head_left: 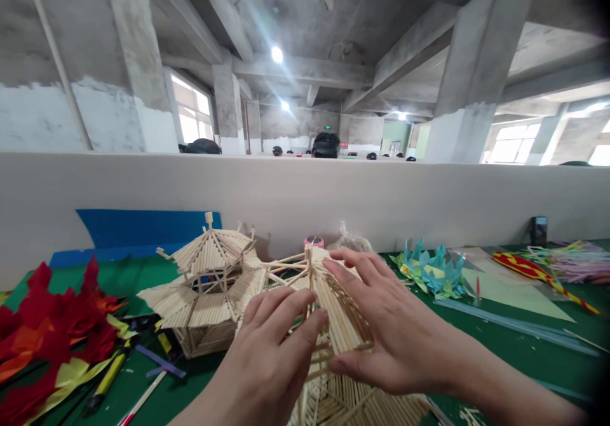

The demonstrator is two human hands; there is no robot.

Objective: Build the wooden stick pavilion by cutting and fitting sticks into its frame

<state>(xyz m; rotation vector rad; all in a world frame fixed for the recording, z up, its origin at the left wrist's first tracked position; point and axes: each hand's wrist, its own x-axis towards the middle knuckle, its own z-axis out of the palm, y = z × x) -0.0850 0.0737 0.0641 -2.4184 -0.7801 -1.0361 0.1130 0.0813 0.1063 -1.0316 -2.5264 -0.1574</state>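
Note:
A pagoda roof of thin wooden sticks point(328, 289) stands in front of me on the green table point(524, 350). My left hand point(271, 356) rests on its near left side with fingers curved against the sticks. My right hand point(386, 324) lies over the right slope, fingers stretched across the panel and thumb pressed under its lower edge. More stick panels point(343, 404) lie below the hands. A finished two-tier stick pagoda point(207, 286) stands just to the left, apart from my hands.
Red, orange and yellow paper shapes point(52, 330) lie at left with pens point(107, 378). Teal paper flowers point(431, 270), a green paper sheet point(515, 292) and a red-yellow kite shape point(534, 267) lie right. A white partition point(305, 191) closes the back; heads show beyond it.

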